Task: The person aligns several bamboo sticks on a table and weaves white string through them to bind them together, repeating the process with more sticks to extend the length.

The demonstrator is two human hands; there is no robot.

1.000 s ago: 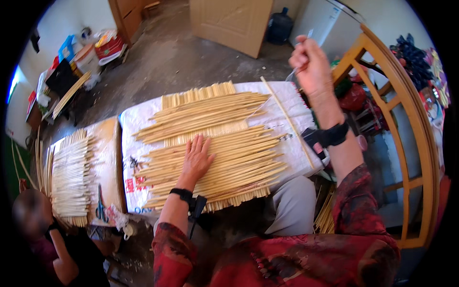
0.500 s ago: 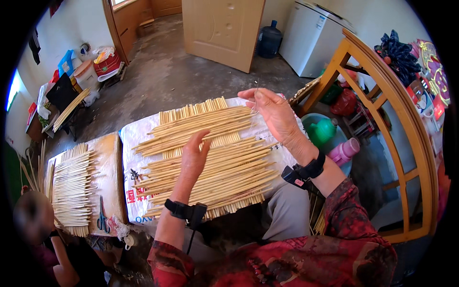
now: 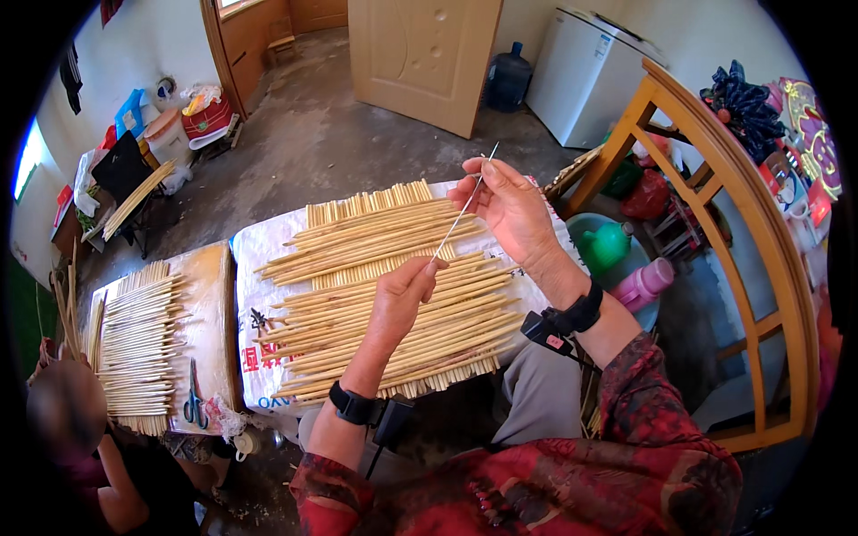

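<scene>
A thin, straight, whitish needle-like strand (image 3: 457, 221) stretches slantwise between my hands, above the sticks. My right hand (image 3: 514, 207) pinches it near its upper end, whose tip pokes out past the fingers. Lower down, my left hand (image 3: 399, 299) closes thumb and finger on the other end. Whether it is needle, thread or both, I cannot tell. Below lie pale peeled sticks (image 3: 402, 335), side by side in rows. A smaller group of sticks (image 3: 357, 246) lies behind, across a layer of shorter upright-running ones. They rest on a white printed sack cloth (image 3: 255, 304).
At left, another person (image 3: 116, 482) sits by a second table with a stick mat (image 3: 138, 348) and scissors (image 3: 194, 397). On my right stand a wooden frame (image 3: 706, 179) and a blue basin (image 3: 645, 313) holding a green bottle (image 3: 606, 246) and a pink flask (image 3: 643, 283).
My left hand has moved right and now pinches the strand's lower end; before, it was apart with fingers spread. The strand is now pulled straight. The view has shifted slightly.
</scene>
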